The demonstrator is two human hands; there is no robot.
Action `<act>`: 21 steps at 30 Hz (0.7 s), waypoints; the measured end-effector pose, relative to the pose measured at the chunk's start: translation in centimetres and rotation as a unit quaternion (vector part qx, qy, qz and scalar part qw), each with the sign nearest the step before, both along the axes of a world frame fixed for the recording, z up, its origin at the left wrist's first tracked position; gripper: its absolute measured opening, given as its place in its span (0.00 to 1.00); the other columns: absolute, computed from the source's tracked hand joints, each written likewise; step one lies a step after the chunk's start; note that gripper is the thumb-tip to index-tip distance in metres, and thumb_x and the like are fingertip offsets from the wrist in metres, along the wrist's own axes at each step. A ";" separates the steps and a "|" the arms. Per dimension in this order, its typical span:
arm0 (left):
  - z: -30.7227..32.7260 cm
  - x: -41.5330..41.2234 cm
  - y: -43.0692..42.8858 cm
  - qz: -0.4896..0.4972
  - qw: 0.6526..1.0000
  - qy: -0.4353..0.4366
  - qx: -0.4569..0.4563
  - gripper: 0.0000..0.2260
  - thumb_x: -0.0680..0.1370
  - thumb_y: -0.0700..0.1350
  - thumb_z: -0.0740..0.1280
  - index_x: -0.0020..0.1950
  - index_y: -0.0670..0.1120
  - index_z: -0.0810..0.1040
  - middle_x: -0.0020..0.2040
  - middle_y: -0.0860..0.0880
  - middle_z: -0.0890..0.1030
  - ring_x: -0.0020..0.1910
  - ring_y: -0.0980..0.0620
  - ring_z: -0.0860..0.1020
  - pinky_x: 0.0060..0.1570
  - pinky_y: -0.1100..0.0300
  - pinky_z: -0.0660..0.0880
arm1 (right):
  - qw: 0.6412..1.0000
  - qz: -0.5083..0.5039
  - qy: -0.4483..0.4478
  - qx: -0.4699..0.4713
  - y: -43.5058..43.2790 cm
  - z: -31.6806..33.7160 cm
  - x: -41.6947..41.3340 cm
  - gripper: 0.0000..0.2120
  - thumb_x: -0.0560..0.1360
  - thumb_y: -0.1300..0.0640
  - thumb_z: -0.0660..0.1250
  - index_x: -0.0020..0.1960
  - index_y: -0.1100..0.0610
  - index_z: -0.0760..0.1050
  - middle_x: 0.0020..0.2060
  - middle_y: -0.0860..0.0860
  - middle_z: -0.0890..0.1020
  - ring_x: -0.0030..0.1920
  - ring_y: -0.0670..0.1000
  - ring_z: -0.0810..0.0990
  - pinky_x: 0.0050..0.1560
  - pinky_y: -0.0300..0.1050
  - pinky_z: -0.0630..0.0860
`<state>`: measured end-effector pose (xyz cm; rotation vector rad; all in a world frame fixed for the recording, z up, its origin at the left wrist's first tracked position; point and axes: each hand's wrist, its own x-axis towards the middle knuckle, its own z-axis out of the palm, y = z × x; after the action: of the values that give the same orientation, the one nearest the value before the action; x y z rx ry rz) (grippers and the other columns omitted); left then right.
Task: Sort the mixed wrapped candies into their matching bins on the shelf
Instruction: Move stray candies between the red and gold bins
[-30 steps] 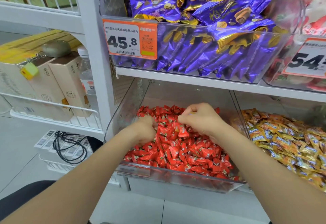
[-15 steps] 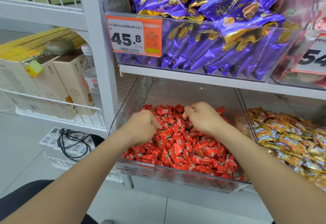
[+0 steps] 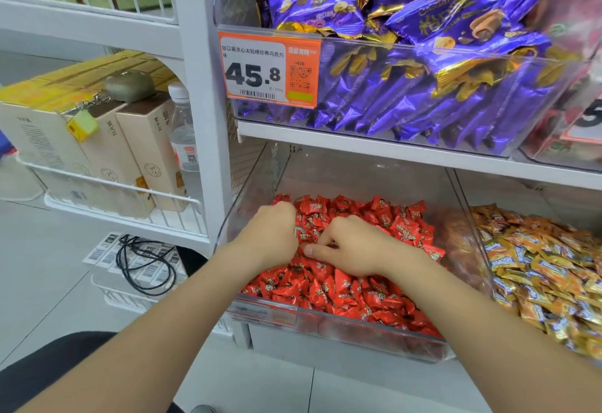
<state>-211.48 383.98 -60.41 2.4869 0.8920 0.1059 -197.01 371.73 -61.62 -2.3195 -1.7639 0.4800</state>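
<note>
Left hand point(image 3: 272, 233) and right hand point(image 3: 356, 250) sit side by side, curled down into the red candies point(image 3: 358, 295), whatever they hold hidden; the orange candies point(image 3: 537, 266) lie just right, nearer the right hand

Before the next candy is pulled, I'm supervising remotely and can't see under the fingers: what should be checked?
1. Both hands in the red candy bin: left hand and right hand reach in, ok.
2. Stray candy gripped: fingers buried in red candies, cannot tell.
3. Bin of orange candies open for a drop: ok.
4. Overhead purple packs inside their bin: heaped above the rim, not ok.
</note>
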 end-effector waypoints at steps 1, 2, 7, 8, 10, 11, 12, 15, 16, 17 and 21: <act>-0.3 0.1 0.0 -0.012 0.999 0.021 0.032 0.11 0.80 0.35 0.62 0.61 0.40 0.76 0.55 0.37 0.80 0.48 0.38 0.81 0.43 0.50 0.77 | 1.000 -0.002 -0.001 -0.013 -0.1 0.2 0.4 0.26 0.80 0.37 0.66 0.34 0.55 0.77 0.22 0.50 0.69 0.27 0.51 0.69 0.42 0.56 0.81; -0.7 0.3 0.0 -0.022 0.997 0.038 0.060 0.12 0.79 0.34 0.63 0.62 0.40 0.77 0.55 0.36 0.81 0.51 0.36 0.81 0.46 0.48 0.78 | 1.000 -0.008 -0.006 -0.029 -0.3 0.7 0.7 0.24 0.78 0.39 0.68 0.31 0.54 0.77 0.21 0.49 0.69 0.26 0.50 0.69 0.43 0.56 0.82; -2.2 1.2 1.0 -0.022 0.992 0.073 0.097 0.14 0.76 0.30 0.64 0.60 0.40 0.79 0.56 0.36 0.81 0.55 0.35 0.81 0.51 0.46 0.78 | 0.985 -0.088 -0.103 -0.111 -1.6 2.5 1.8 0.08 0.67 0.45 0.78 0.35 0.49 0.85 0.29 0.41 0.83 0.38 0.47 0.83 0.47 0.48 0.83; -2.5 1.3 1.2 -0.022 0.992 0.083 0.092 0.14 0.77 0.31 0.65 0.60 0.40 0.79 0.56 0.36 0.81 0.55 0.35 0.81 0.52 0.46 0.78 | 0.985 -0.096 -0.112 -0.093 -1.7 2.6 1.8 0.06 0.67 0.45 0.79 0.37 0.46 0.85 0.32 0.40 0.84 0.41 0.46 0.83 0.47 0.47 0.82; -3.2 1.5 1.5 -0.035 0.991 0.098 0.085 0.11 0.78 0.33 0.67 0.60 0.41 0.79 0.58 0.37 0.80 0.56 0.35 0.81 0.51 0.47 0.77 | 0.990 -0.093 -0.105 -0.020 -1.5 2.6 1.5 0.05 0.70 0.43 0.76 0.40 0.43 0.85 0.34 0.37 0.83 0.43 0.45 0.81 0.47 0.45 0.78; -3.5 1.6 1.6 -0.046 0.990 0.106 0.085 0.09 0.79 0.34 0.67 0.58 0.42 0.77 0.58 0.37 0.80 0.56 0.36 0.81 0.50 0.48 0.76 | 0.992 -0.085 -0.093 0.020 -1.1 2.4 1.2 0.05 0.73 0.43 0.74 0.42 0.42 0.85 0.36 0.37 0.83 0.44 0.46 0.80 0.48 0.46 0.78; -3.6 1.6 1.5 -0.056 0.988 0.116 0.086 0.08 0.79 0.35 0.66 0.56 0.43 0.75 0.58 0.38 0.80 0.56 0.36 0.81 0.49 0.48 0.75 | 0.993 -0.075 -0.082 0.050 -0.6 2.2 0.8 0.05 0.75 0.43 0.72 0.44 0.41 0.86 0.39 0.38 0.84 0.47 0.47 0.81 0.49 0.48 0.79; -3.8 1.8 1.5 -0.067 0.986 0.133 0.080 0.12 0.78 0.34 0.64 0.60 0.44 0.74 0.60 0.38 0.79 0.58 0.36 0.80 0.50 0.49 0.76 | 0.994 -0.048 -0.092 0.040 0.9 0.7 -0.4 0.07 0.79 0.44 0.69 0.52 0.41 0.85 0.51 0.44 0.85 0.55 0.53 0.83 0.51 0.51 0.79; -3.7 1.8 1.4 -0.066 0.986 0.133 0.078 0.12 0.79 0.35 0.63 0.62 0.44 0.74 0.60 0.38 0.79 0.59 0.36 0.80 0.49 0.49 0.75 | 0.994 -0.043 -0.102 0.020 1.4 0.1 -0.5 0.08 0.79 0.45 0.69 0.53 0.42 0.85 0.53 0.46 0.85 0.57 0.56 0.83 0.50 0.51 0.78; -3.6 1.7 1.3 -0.064 0.987 0.128 0.075 0.12 0.80 0.36 0.63 0.63 0.43 0.72 0.61 0.38 0.79 0.59 0.36 0.79 0.47 0.49 0.73 | 0.993 -0.039 -0.111 -0.001 1.8 -0.3 -0.7 0.08 0.79 0.46 0.69 0.55 0.43 0.85 0.54 0.48 0.85 0.58 0.57 0.83 0.51 0.51 0.77; -2.1 1.5 0.3 -0.031 0.997 0.070 0.010 0.08 0.85 0.45 0.59 0.58 0.41 0.65 0.60 0.33 0.78 0.57 0.34 0.78 0.46 0.50 0.68 | 0.991 -0.051 -0.119 -0.026 2.7 -0.8 -0.4 0.14 0.76 0.44 0.73 0.61 0.42 0.82 0.57 0.50 0.84 0.59 0.58 0.82 0.48 0.50 0.73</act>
<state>-209.98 384.29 -62.48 2.5628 0.8711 -0.0818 -197.37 374.45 -62.40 -2.5810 -1.7365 0.2448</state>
